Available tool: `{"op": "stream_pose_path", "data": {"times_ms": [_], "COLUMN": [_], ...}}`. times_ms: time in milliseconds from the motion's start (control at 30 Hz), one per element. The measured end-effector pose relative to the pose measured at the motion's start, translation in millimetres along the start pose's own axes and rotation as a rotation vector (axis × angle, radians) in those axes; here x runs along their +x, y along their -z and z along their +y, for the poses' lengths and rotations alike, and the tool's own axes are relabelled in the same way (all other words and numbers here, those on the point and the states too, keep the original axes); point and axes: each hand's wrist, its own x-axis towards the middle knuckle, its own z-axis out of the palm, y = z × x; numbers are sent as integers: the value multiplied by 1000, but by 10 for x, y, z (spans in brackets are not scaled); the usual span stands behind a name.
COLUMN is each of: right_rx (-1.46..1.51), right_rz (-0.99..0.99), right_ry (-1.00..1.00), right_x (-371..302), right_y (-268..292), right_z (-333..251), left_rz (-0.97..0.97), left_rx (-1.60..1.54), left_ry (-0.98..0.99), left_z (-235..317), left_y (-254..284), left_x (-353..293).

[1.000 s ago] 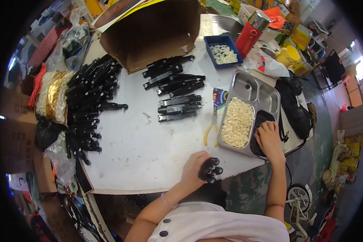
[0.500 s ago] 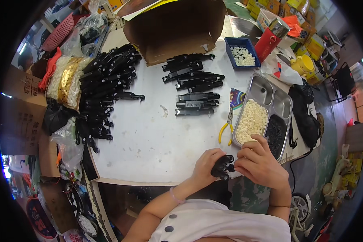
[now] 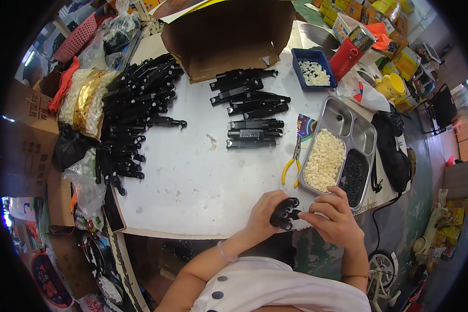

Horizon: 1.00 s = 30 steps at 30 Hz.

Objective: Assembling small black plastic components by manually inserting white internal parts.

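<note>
My left hand (image 3: 264, 216) is closed around a black plastic part (image 3: 284, 213) at the table's front edge. The part has several rounded prongs, and my palm and fingers hide the rest of it. My right hand (image 3: 335, 221) is closed in a pinch, its thumb and forefinger against the part's right side. What lies between those fingertips is too small to make out. Just beyond my right hand is a metal compartment tray (image 3: 369, 116) with small cream pieces (image 3: 323, 160) and small black pieces (image 3: 354, 177). Yellow-handled pliers (image 3: 291, 165) lie left of the tray.
Several black plastic assemblies (image 3: 255, 124) lie in rows mid-table, and a large heap of them (image 3: 140, 99) fills the left. An open cardboard box (image 3: 226, 44) stands at the back. A blue bin (image 3: 296, 70) of white pieces and a red flask (image 3: 346, 57) stand back right.
My right hand has come down from the tray's near edge, slightly lower and left, its fingertips still at the black part. The left hand has barely moved.
</note>
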Motion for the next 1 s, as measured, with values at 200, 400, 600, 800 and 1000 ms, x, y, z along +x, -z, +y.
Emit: {"op": "stream_pose_path", "data": {"times_ms": [200, 400, 600, 800, 1000], "right_rx": [53, -30, -6, -172, -390], "right_rz": [65, -14, 6, 347, 183], "right_ry": [-47, -42, -32, -325, -600], "right_x": [-32, 20, 27, -134, -514], "right_y": [-5, 28, 32, 262, 39], "right_z": [32, 36, 53, 319, 883], "left_rz": [-19, -18, -10, -13, -10], "left_rx": [21, 26, 46, 45, 134], "left_ry": [-19, -10, -36, -49, -46], "left_z": [-20, -13, -3, -19, -6], "left_y": [-6, -8, -8, -36, 26], "left_x": [-6, 0, 6, 20, -1]}}
